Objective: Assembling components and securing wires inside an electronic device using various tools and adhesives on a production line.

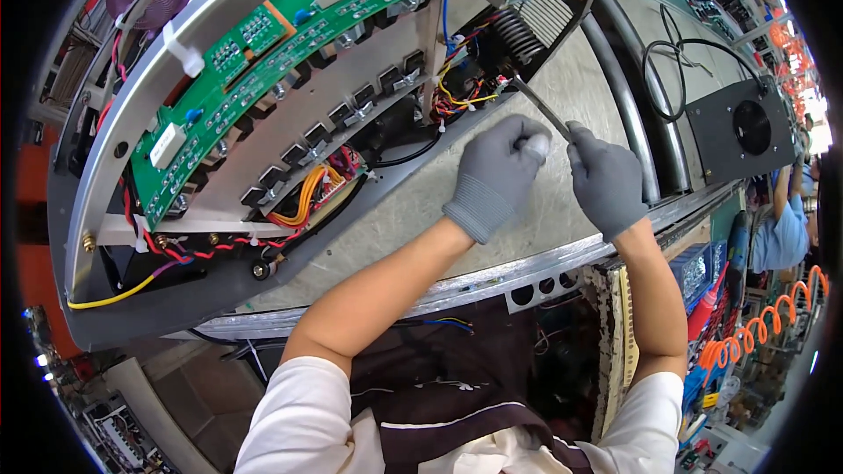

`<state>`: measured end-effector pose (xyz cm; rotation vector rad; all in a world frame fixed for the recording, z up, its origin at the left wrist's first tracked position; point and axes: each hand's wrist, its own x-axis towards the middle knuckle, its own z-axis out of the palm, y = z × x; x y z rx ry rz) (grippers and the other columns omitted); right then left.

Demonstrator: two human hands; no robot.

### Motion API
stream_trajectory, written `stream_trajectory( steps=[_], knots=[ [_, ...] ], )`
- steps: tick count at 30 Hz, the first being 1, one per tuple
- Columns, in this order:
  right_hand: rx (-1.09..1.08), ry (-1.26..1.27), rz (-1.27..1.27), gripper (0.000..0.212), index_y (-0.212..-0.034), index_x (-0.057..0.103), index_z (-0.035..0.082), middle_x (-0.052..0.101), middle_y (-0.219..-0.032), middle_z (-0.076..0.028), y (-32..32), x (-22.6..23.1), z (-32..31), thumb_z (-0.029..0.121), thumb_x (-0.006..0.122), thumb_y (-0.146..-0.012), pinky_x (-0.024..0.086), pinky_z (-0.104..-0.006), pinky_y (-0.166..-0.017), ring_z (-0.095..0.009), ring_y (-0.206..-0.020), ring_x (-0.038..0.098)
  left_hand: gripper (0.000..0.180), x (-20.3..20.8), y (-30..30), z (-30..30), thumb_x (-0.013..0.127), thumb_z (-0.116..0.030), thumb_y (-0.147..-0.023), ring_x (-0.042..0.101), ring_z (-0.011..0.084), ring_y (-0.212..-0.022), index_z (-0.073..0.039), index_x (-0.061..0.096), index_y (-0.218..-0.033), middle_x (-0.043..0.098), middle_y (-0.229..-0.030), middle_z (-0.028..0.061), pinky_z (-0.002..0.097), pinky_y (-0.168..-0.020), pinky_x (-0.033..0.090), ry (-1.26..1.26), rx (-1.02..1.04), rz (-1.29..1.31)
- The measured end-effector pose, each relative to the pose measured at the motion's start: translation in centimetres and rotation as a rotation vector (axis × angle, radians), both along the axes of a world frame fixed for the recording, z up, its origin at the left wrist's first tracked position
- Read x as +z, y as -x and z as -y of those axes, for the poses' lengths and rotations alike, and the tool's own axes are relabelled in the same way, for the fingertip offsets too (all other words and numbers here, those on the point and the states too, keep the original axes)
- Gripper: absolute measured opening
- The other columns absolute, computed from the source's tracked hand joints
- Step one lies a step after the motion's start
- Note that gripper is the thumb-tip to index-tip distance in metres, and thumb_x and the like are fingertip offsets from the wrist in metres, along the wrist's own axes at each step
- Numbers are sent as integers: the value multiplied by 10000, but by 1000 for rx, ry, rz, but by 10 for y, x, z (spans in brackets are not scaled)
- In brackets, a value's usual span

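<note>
Both my hands wear grey knit gloves. My right hand [606, 180] is closed around the near end of a long slim metal tool [546, 108]. The tool slants up and left, its far tip close to the wires at the unit's right end; I cannot tell whether it touches them. My left hand [496, 171] is curled shut just left of the tool, thumb against fingers; whatever it may pinch does not show. Beyond it is an opened electronic unit with a green circuit board [299, 35], a wire bundle [457, 96] and a dark coiled spring-like part [520, 35].
The unit's grey metal frame [114, 123] fills the left of the metal worktable [413, 237]. Two metal rollers [628, 105] run along the right. Past them lie a black plate with a round opening [738, 127] and a black cable [672, 48]. An orange coiled hose [764, 325] hangs at lower right.
</note>
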<state>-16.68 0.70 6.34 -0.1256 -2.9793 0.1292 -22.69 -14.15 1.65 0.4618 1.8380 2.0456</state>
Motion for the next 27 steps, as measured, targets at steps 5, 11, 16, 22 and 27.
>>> stream_trajectory(
  steps=[5,11,16,22,27],
  knots=[
    [-45,79,-63,247,-1111,579,77,640,-771,-157,-5,-24,-12,150,521,-883,484,-440,-606,-345,-675,619,203,7,28,-5,606,-35,-806,577,150,-735,-17,614,-1008,646,-872,93,283,-681,476,-156,232,-226],
    [51,95,-152,206,-1054,552,104,626,-726,-141,-2,-13,-15,111,518,-851,485,-440,-584,-336,-662,622,292,36,83,-28,621,-171,-737,583,254,-782,44,595,-933,637,-885,173,338,-720,454,81,391,-29],
    [3,-20,-7,277,-1051,557,103,636,-728,-141,-1,8,-5,41,527,-782,498,-434,-578,-336,-676,639,244,57,92,-65,566,-136,-756,563,242,-709,31,553,-932,611,-825,143,369,-666,446,19,460,223],
    [42,0,-74,395,-1179,556,158,627,-728,-135,8,-17,-15,53,503,-802,495,-429,-577,-320,-658,628,275,16,166,-75,537,-273,-837,579,246,-709,-20,593,-930,638,-858,134,361,-645,477,-148,436,448],
    [73,57,-17,400,-1185,544,157,622,-709,-133,13,-16,-33,62,512,-798,496,-431,-566,-322,-643,626,383,24,158,-92,637,-368,-819,571,265,-589,-14,595,-959,636,-841,141,362,-478,474,-105,605,490]
  ],
)
